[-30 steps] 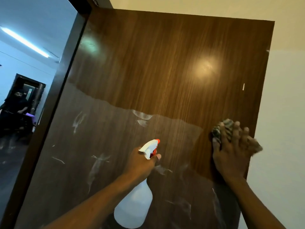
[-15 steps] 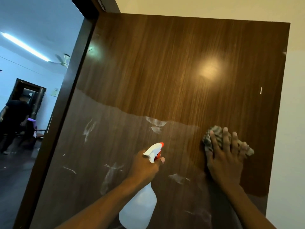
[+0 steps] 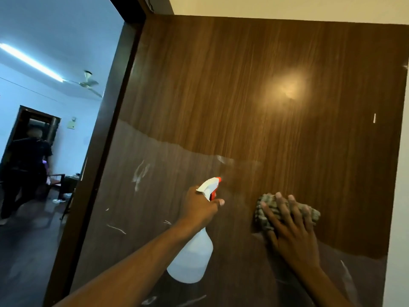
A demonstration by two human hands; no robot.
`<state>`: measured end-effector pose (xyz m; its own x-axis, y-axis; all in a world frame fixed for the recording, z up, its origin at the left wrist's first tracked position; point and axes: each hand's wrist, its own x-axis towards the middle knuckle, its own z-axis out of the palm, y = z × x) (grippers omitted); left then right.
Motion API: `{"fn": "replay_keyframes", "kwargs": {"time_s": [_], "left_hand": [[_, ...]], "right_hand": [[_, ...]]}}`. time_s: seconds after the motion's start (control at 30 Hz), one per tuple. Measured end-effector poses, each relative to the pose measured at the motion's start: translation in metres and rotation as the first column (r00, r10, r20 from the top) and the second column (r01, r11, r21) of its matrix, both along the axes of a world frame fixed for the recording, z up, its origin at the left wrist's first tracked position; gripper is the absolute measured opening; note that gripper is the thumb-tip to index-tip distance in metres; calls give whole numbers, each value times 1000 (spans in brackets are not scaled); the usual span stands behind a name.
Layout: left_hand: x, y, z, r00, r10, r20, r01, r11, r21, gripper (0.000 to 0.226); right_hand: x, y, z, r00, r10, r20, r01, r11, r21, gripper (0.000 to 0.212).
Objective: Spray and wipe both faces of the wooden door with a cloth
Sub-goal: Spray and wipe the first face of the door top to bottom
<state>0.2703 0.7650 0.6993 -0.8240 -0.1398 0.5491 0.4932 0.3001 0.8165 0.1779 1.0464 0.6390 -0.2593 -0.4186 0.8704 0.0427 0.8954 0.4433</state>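
The wooden door fills most of the view, standing open, its upper part glossy brown and its lower part dull with whitish smears. My left hand grips the neck of a white spray bottle whose orange-tipped nozzle points at the door. To the right, my right hand presses a crumpled striped cloth flat against the door face with spread fingers.
A dark door frame borders the door on the left. Beyond it lies another room with a person in dark clothes, a chair and a ceiling fan. A pale wall adjoins the door's right edge.
My right hand with the cloth has slid left across the door, from near its right edge toward the bottle. The wiped glossy patch has spread along its path. The left hand keeps the bottle.
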Motion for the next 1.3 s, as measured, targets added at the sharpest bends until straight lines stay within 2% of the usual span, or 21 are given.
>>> {"fn": "replay_keyframes", "kwargs": {"time_s": [0.1,0.17,0.23,0.3,0.4,0.47,0.53,0.7,0.8,0.87,1.0,1.3], "left_hand": [[-6,-23,2,1000,10,6,-10,1000,-24,56],[-9,-39,2,1000,26,16,-25,998,-51,57],[-11,-55,1,999,46,9,-46,998,-49,55],[-11,-69,-1,998,52,-22,-53,997,-53,53],[-12,-89,-8,998,57,-20,-58,997,-42,53],[-13,-103,-14,998,57,8,-57,998,-22,52],[-16,-118,-20,998,53,42,-53,999,-13,52],[-21,-141,-27,999,37,36,-34,997,-72,53],[-20,-142,-25,1000,15,28,-14,998,-56,50],[-21,-141,-25,1000,17,9,-16,997,-73,51],[-24,-137,-26,999,31,-34,-37,979,-202,53],[-37,-142,-38,1000,12,7,-10,982,-187,55]], "right_hand": [[-6,-46,35,999,39,-34,-46,964,-261,68],[-14,-87,68,996,71,-57,-85,947,-311,65],[-24,-125,93,994,90,-63,-104,961,-257,64],[-36,-150,94,995,91,-52,-97,986,-136,64],[-45,-151,50,998,67,-11,-66,992,107,66],[-39,-131,20,998,66,-4,-64,983,175,64],[-29,-116,8,998,66,-17,-64,992,113,62],[-26,-142,41,996,36,-82,-56,967,-248,61],[-35,-176,72,994,44,-97,-73,945,-320,60],[-41,-198,85,994,60,-91,-84,955,-283,60],[-52,-227,84,990,124,-62,-127,991,-44,62],[-42,-195,32,994,91,68,-107,952,286,61]]}}
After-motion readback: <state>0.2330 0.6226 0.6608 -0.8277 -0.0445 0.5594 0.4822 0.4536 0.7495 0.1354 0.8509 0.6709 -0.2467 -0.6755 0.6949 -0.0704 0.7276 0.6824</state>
